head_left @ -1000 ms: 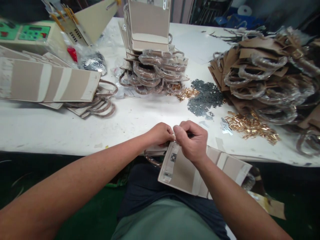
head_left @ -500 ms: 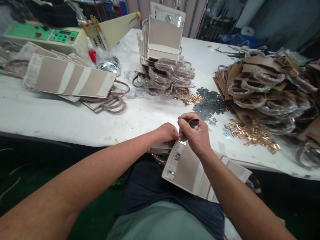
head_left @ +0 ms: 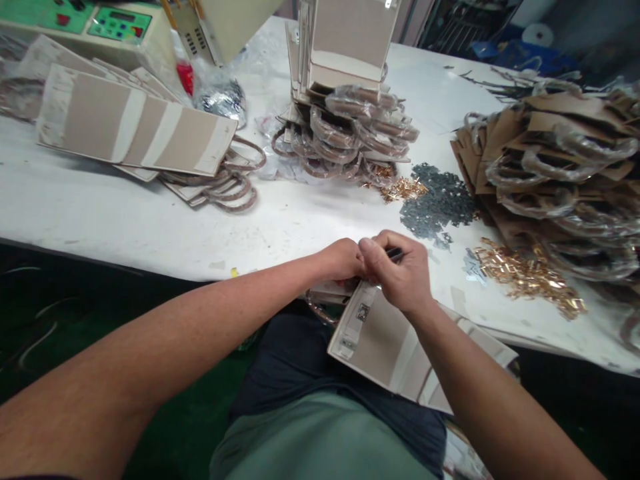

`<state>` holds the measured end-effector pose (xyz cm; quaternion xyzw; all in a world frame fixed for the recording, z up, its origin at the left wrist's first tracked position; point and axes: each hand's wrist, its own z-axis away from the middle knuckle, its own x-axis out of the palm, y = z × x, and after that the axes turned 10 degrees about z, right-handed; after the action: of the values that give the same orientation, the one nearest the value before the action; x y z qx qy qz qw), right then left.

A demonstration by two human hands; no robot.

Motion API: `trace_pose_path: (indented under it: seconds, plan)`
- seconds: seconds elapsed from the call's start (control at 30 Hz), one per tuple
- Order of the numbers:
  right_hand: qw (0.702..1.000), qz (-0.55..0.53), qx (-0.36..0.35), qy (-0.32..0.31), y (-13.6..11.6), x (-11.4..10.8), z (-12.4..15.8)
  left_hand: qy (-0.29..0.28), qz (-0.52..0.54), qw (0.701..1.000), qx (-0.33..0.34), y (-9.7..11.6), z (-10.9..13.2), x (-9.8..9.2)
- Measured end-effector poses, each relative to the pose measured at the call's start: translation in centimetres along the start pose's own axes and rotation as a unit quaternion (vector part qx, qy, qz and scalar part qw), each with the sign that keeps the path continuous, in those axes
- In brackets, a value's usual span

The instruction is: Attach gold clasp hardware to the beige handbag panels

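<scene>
Two bare hands meet at the near edge of the white table (head_left: 125, 220) in the head view. The left hand (head_left: 343, 260) is curled shut, its fingertips pinching the top edge of a beige bag panel (head_left: 375, 340) that lies partly on the person's lap and partly against the table edge. The right hand (head_left: 403, 273) is closed around a small dark tool (head_left: 394, 253), whose tip shows just beyond the knuckles, and it presses down at the same top edge of the panel, touching the left hand. A small dark square fitting (head_left: 363, 311) sits on the pale strip of the panel, just below the hands.

Further back on the table, a fanned stack of beige panels (head_left: 135, 130) lies to the left, an upright stack with wrapped handles (head_left: 345, 87) stands in the middle, and a brown pile (head_left: 560, 160) spreads to the right. Dark metal pieces (head_left: 440, 203) and gold clips (head_left: 530, 273) lie scattered between them, near the right hand. A green control box (head_left: 100, 27) sits at the far left corner.
</scene>
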<state>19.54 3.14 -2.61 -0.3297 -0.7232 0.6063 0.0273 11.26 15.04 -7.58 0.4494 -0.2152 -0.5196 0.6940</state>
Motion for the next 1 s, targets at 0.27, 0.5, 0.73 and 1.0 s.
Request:
trace_pose_path:
  seconds: [0.27,0.5,0.73,1.0]
  plan:
    - [0.991,-0.090,-0.017,0.096,2.0,-2.6,0.8,-0.029,-0.061,0.998,0.000,0.9,1.3,-0.6]
    - [0.981,-0.164,-0.060,0.084,0.1,-1.1,0.6,-0.007,-0.048,0.999,0.019,0.5,1.1,-0.2]
    - [0.981,-0.163,-0.063,0.081,0.4,-0.8,0.7,0.008,-0.055,0.998,0.023,0.4,1.3,-0.1]
    - [0.979,-0.175,-0.057,0.092,0.6,-1.1,1.1,0.005,-0.050,0.998,0.032,0.0,1.0,-0.1]
